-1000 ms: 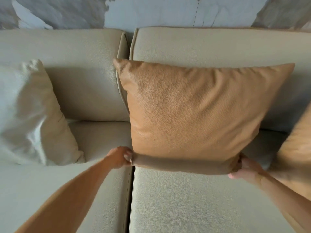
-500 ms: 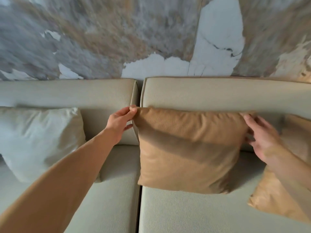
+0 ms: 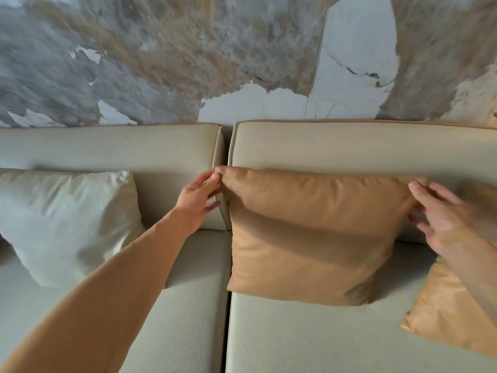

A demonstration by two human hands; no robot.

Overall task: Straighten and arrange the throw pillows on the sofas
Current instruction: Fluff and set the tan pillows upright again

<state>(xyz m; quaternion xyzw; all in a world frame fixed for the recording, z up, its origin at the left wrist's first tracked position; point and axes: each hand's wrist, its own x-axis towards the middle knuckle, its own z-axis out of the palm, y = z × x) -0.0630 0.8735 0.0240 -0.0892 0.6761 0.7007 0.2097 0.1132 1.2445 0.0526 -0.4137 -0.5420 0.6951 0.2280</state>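
A living room, by the look of it; beige sofa [image 3: 349,146], pillows [image 3: 309,238] propped along it; marbled wall [image 3: 161,55] right behind.

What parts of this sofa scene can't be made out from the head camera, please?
- Second tan pillow: cut off by the right edge and partly behind the right hand, which is blurred.
- Cream pillow: left side cut off by the frame.
- Left hand: fingertips hidden behind the tan pillow.
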